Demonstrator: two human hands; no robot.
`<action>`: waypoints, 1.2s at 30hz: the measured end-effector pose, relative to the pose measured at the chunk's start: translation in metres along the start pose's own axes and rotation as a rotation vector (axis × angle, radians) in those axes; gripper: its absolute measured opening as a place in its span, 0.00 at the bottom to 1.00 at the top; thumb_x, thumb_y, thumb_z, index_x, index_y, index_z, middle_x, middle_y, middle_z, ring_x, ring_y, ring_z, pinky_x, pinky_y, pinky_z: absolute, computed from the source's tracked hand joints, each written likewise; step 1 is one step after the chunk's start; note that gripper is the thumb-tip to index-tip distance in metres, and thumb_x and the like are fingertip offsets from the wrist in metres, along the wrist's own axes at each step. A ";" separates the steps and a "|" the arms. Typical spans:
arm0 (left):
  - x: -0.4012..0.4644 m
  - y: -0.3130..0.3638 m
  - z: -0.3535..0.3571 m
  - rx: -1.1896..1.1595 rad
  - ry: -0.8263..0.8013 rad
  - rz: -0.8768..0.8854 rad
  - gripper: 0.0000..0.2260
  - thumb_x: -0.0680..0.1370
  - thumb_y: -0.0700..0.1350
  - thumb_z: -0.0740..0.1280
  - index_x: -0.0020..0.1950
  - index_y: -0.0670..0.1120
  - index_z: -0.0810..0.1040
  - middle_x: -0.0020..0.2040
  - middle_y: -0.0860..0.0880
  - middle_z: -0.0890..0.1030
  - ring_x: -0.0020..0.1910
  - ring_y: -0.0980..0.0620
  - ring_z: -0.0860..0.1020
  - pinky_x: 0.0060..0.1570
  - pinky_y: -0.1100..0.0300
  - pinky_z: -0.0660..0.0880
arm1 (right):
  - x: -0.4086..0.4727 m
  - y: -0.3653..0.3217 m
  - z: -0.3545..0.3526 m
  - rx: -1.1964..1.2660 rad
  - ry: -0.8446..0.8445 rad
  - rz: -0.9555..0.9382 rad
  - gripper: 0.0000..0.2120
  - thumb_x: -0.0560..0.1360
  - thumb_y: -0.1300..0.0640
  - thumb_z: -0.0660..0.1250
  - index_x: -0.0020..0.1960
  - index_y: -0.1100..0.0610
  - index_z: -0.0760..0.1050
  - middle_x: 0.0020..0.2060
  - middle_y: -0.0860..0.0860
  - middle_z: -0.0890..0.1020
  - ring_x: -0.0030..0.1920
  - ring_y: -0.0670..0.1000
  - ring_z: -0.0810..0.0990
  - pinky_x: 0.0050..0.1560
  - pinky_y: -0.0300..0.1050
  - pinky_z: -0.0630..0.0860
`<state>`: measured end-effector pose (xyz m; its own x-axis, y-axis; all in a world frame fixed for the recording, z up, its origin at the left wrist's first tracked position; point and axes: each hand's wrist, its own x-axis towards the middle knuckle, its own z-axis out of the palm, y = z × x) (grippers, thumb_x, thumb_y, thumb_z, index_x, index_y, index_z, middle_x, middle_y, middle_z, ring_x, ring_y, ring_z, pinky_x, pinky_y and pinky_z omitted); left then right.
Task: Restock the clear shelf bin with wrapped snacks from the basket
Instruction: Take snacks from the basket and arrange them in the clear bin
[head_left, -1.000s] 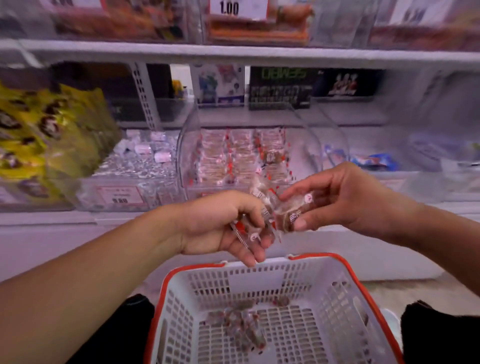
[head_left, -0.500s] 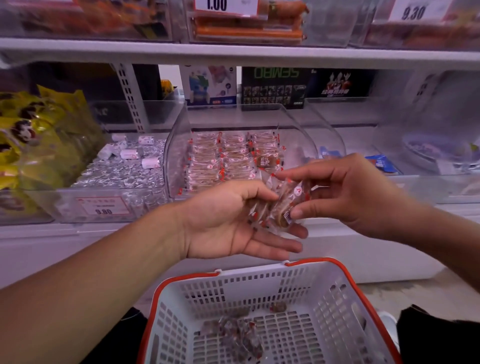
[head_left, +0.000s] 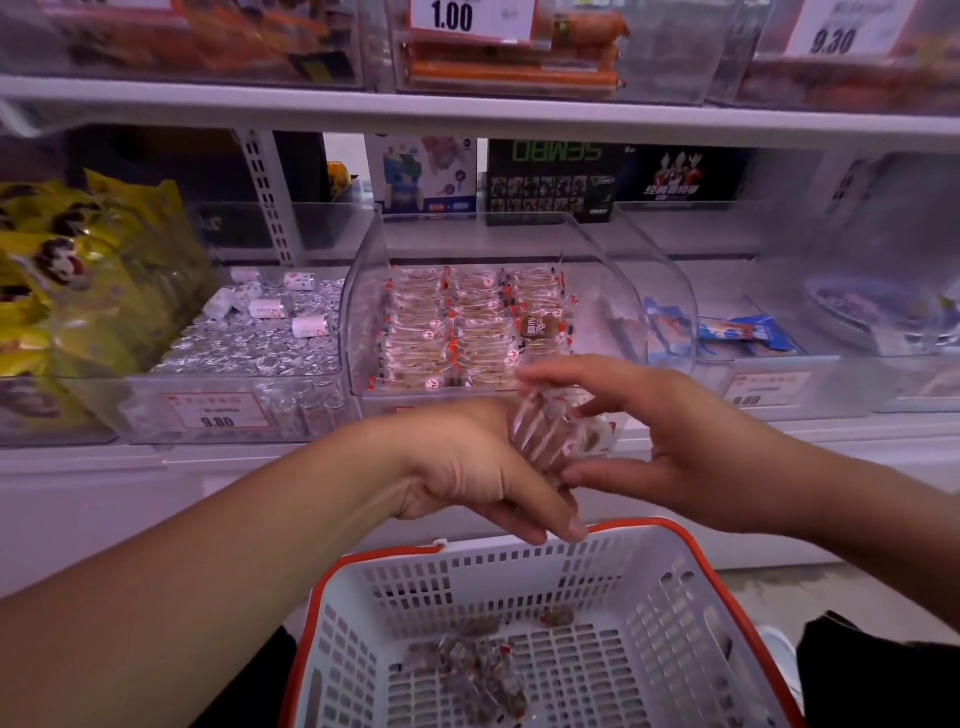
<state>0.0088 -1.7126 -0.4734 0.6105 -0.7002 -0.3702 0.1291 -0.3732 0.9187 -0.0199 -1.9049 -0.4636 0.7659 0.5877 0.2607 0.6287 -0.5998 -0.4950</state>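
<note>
Sitting nearest, basket (head_left: 691, 618) keeps a few loose snacks (head_left: 480, 675) on its floor. Above basket, left hand (head_left: 467, 467) curls round a bunch of wrapped snacks (head_left: 550, 431), long axes roughly upright, tipped toward the bin, likely squared for stacking. Right hand (head_left: 670, 441) pinches the same bunch, fingers half-spread. Beyond basket, clear bin (head_left: 618, 291) holds neat rows.
</note>
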 end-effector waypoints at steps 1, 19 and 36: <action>0.001 0.001 0.000 0.028 0.028 -0.005 0.14 0.68 0.28 0.76 0.44 0.45 0.79 0.36 0.49 0.81 0.36 0.55 0.82 0.36 0.63 0.80 | 0.001 -0.002 -0.002 -0.045 0.011 -0.032 0.29 0.71 0.58 0.77 0.70 0.52 0.72 0.62 0.42 0.78 0.62 0.39 0.75 0.61 0.32 0.70; 0.024 -0.004 -0.076 0.863 0.810 0.262 0.11 0.81 0.48 0.65 0.62 0.48 0.76 0.53 0.50 0.81 0.48 0.53 0.79 0.51 0.55 0.76 | 0.144 0.053 -0.059 -0.905 -0.308 0.356 0.18 0.64 0.41 0.77 0.37 0.53 0.75 0.35 0.50 0.77 0.36 0.50 0.75 0.38 0.44 0.74; 0.028 -0.014 -0.081 1.139 0.728 0.063 0.10 0.81 0.51 0.57 0.53 0.48 0.75 0.55 0.45 0.79 0.48 0.45 0.75 0.45 0.53 0.72 | 0.160 0.077 -0.027 -0.787 -0.355 0.516 0.39 0.63 0.54 0.82 0.71 0.56 0.70 0.64 0.55 0.76 0.63 0.58 0.74 0.64 0.51 0.72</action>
<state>0.0872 -1.6781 -0.4861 0.9091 -0.3886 0.1501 -0.4113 -0.8942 0.1765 0.1550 -1.8715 -0.4379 0.9660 0.2058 -0.1562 0.2397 -0.9395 0.2446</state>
